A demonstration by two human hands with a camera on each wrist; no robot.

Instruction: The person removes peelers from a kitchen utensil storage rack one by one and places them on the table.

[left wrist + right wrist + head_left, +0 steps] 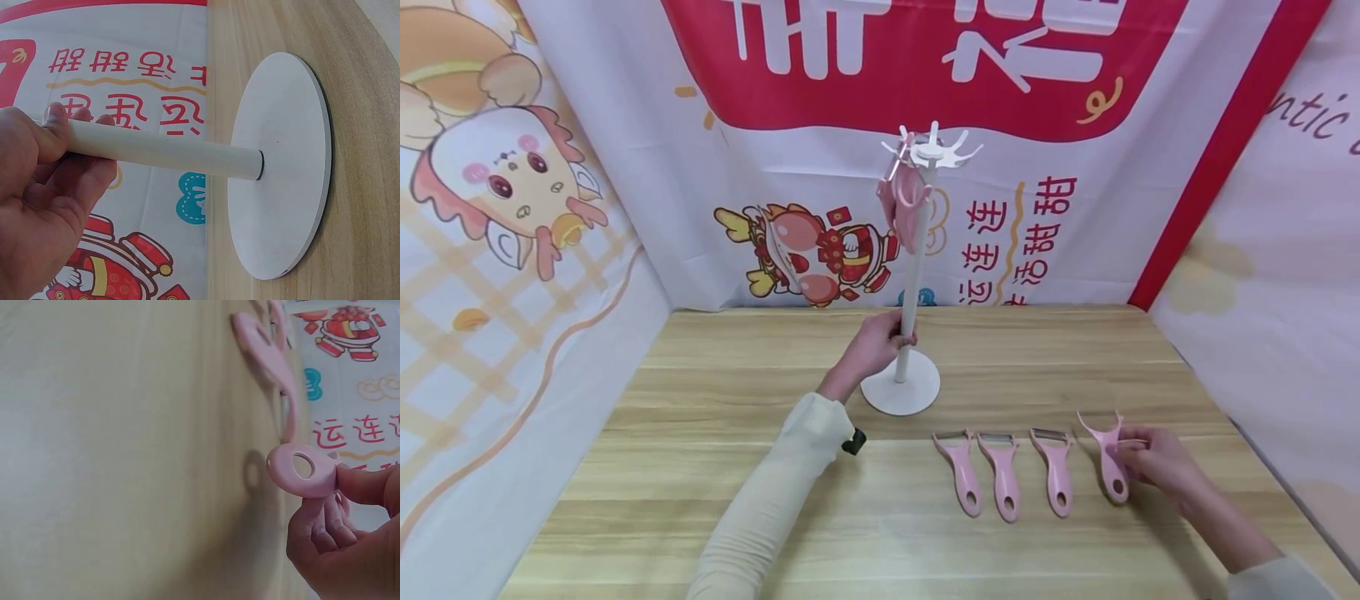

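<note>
My left hand [877,340] grips the white pole [162,150] of an upright stand, a short way above its round white base [917,396]. My right hand [1161,462] pinches a pink peeler [1111,467] by its handle, with the blade end pointing away from me. In the right wrist view the holed end of that peeler [303,469] shows above its shadow on the wood. Left of it lie three more pink peelers, the nearest one [1057,479], then a middle one [1004,475] and a left one [962,475]. Several pink peelers [906,204] hang at the top of the stand.
White hooks [951,154] spread around the stand's top. The wooden table [700,467] meets a printed cloth [820,167] at the back, with more cloth at both sides. A small black object [853,442] is at my left cuff.
</note>
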